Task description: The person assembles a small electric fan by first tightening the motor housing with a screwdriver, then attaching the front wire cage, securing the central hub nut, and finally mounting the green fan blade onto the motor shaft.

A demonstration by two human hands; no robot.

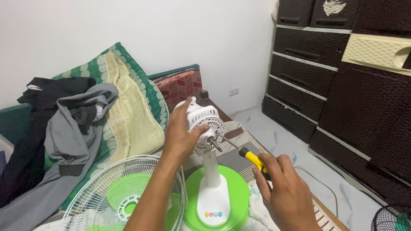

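The white motor housing [201, 124] of a stripped desk fan sits atop its white neck, above the round green base [233, 201], with the bare metal shaft [215, 144] poking out toward the camera. The left hand [180, 137] grips the housing from its left side, fingers [182, 112] wrapped over the top and thumb pressed to the vented front face, clamped firmly on it. The right hand [284, 194] lies below and to the right, fingers curled shut around the yellow-and-black handle of a screwdriver [242, 149]. The tool's long axis runs diagonally up and left from that hand, and its thin steel blade ends at the front face of the housing, just right of the shaft; whether the tip is seated in a screw cannot be told. The left hand is the nearer to the housing, being on it; the right reaches it only through the tool.

Left of the forearm lies the detached wire guard [85, 188] with the green blade [124, 194] inside it, close to the base. Beyond are heaped clothes [68, 124] and a green patterned pillow [128, 85]. To the right, the floor [291, 137] opens before dark woven drawers [308, 68], leaving room for the right elbow.
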